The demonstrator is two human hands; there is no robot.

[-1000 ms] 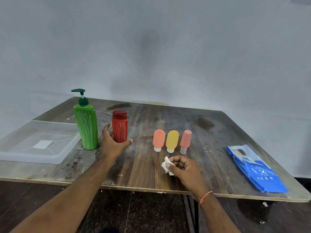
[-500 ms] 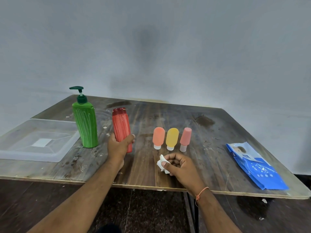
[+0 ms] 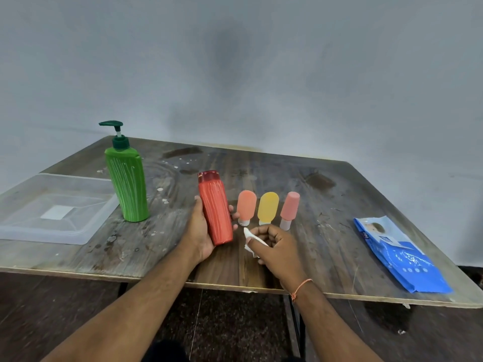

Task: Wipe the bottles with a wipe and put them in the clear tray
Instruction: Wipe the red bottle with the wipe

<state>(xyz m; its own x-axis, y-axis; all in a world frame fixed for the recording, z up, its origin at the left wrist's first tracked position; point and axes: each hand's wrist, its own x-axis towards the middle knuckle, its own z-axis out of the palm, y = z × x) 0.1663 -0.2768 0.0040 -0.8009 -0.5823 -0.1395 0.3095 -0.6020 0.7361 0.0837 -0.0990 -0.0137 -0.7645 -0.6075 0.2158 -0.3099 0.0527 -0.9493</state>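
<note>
White wipe sits pinched in the right hand, just right of the left grip. That left hand wraps the tilted red bottle, lifted off the desk. Just beyond stand three small bottles; a careless swipe could topple them. Far left of the grip, past the green pump bottle, waits the clear tray.

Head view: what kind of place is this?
Probably a bare room set up for a recording rather than a home: a worn wooden table against a plain grey wall, with only bottles, a clear tray and a blue wipes pack.
</note>
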